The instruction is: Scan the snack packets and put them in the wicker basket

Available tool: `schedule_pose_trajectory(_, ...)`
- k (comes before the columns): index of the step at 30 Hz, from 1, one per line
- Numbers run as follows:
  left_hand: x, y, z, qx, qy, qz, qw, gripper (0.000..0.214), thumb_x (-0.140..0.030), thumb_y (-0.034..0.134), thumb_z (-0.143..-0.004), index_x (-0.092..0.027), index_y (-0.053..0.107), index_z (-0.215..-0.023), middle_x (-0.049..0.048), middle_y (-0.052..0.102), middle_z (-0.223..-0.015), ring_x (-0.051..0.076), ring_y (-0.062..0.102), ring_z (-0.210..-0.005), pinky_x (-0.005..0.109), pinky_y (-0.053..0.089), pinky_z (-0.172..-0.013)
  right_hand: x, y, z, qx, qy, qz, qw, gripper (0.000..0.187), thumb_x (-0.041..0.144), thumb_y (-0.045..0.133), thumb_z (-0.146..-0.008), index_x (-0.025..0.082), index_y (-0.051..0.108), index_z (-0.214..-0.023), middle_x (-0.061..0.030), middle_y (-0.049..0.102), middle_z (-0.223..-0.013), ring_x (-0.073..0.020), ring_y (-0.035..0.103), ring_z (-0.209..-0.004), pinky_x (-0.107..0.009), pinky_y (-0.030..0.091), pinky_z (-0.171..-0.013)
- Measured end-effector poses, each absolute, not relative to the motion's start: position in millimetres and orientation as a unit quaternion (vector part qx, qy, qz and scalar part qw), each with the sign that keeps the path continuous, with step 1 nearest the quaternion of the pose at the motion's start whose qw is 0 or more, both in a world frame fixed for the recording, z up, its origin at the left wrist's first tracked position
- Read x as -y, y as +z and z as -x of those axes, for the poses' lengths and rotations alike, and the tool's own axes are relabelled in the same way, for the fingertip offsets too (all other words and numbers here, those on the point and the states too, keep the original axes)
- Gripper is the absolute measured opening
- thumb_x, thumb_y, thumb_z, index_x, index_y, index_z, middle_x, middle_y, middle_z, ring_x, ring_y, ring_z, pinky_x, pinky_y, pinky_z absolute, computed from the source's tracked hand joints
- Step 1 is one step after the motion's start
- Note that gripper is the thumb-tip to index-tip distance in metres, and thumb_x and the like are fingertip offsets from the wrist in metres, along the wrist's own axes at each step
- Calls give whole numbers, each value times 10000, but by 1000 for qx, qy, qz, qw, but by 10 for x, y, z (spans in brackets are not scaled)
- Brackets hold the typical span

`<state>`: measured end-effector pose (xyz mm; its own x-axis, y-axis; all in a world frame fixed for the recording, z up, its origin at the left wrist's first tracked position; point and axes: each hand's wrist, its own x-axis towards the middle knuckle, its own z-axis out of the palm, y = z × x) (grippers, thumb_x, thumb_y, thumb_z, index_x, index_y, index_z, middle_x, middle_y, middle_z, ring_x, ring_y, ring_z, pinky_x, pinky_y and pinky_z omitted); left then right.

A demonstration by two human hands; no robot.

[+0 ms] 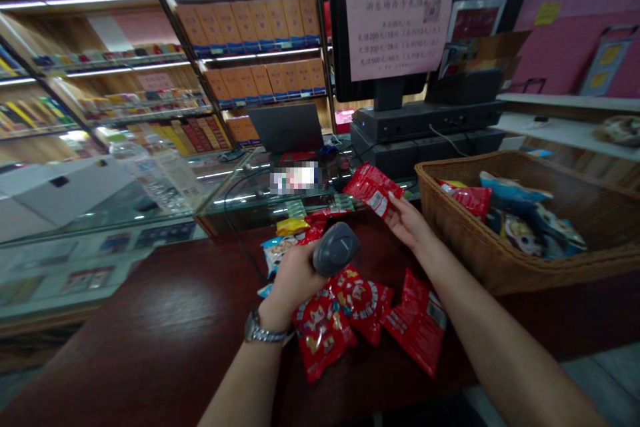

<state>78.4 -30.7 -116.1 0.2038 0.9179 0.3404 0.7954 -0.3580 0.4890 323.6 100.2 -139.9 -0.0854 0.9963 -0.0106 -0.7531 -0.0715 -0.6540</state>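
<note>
My left hand (294, 280), with a metal watch (260, 330) on its wrist, is wrapped round a dark barcode scanner (337, 249). In my right hand (407, 220) is a red snack bag (373, 188), gripped at its right end and held above the table, its printed label facing me. Below and between my hands lie several more red snack bags (323, 333), one of them (417, 323) near my right forearm. Behind my left hand, partly covered by it, are a blue-and-white bag (275, 253) and a yellow bag (291, 226).
A wicker basket (480, 267) holding several snack bags stands at the right. Behind the dark red table (165, 320) are a glass counter (235, 193), a laptop (286, 128) and a monitor (340, 47) with a paper notice (400, 30). The scanner's cable (227, 213) loops at the left.
</note>
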Motion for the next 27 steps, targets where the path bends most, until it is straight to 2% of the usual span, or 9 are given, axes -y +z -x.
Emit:
schedule_pose_trajectory(3,305,-1149,-781,-553,299,-770,107,164,-208,625,-748,-171,729,-868,62,758,-771,229,694,-712,292,448,-649,-958,-1243,-3358,194,699,146,672,260,165,458,-988,253,701,-964,34,782,-915,-75,730,-878,-202,583,-833)
schedule_pose_trajectory(7,302,-1141,-763,-553,305,-768,111,148,-205,620,-745,-184,722,-850,35,744,-739,213,683,-688,287,444,-640,-829,-1102,-3424,230,677,65,696,404,357,294,-1056,349,688,-1143,60,730,-1201,-57,663,-1127,-248,520,-995)
schedule_pose_trajectory(10,298,-1143,-754,-555,306,-765,114,157,-215,629,-741,-186,726,-862,26,736,-719,205,671,-666,284,448,-634,-763,-1075,-3408,293,676,84,671,452,527,254,-1032,434,643,-1242,73,665,-1328,-118,622,-1221,-352,486,-1056)
schedule_pose_trajectory(13,293,-1145,-752,-552,310,-764,119,139,-216,627,-747,-186,719,-847,25,736,-722,197,664,-663,277,453,-634,-768,-1073,-3431,341,648,129,669,459,603,259,-999,492,594,-1293,95,610,-1400,-171,582,-1284,-416,458,-1074)
schedule_pose_trajectory(17,287,-1139,-738,-557,307,-766,94,90,-220,641,-734,-188,703,-789,27,725,-695,197,656,-641,274,433,-611,-834,-1115,-3505,401,645,191,622,552,718,329,-929,409,616,-1285,11,689,-1276,-217,651,-1151,-426,478,-1021)
schedule_pose_trajectory(20,284,-1133,-710,-577,300,-757,66,69,-220,647,-721,-183,692,-758,41,720,-686,205,658,-640,279,424,-611,-881,-1214,-3553,541,650,270,461,574,721,570,-822,263,703,-1142,-52,741,-1056,-212,688,-958,-384,497,-951)
schedule_pose_trajectory(23,276,-1138,-684,-591,296,-747,68,84,-205,634,-714,-179,690,-771,56,729,-711,215,669,-664,279,429,-615,-903,-1326,-3608,725,580,346,135,548,561,858,-605,174,754,-979,-53,739,-919,-183,661,-847,-300,490,-840)
schedule_pose_trajectory(25,267,-1147,-677,-592,292,-748,73,93,-196,619,-716,-180,691,-774,61,731,-715,219,673,-671,280,429,-612,-899,-1367,-3639,769,521,365,-65,611,512,921,-489,163,771,-967,-36,730,-876,-160,632,-792,-257,467,-741)
schedule_pose_trajectory(27,257,-1157,-678,-590,287,-751,73,100,-194,609,-723,-183,693,-774,66,736,-724,226,679,-682,286,435,-621,-883,-1371,-3658,767,494,377,-162,664,511,928,-449,175,780,-1002,-17,721,-871,-133,599,-737,-231,431,-649)
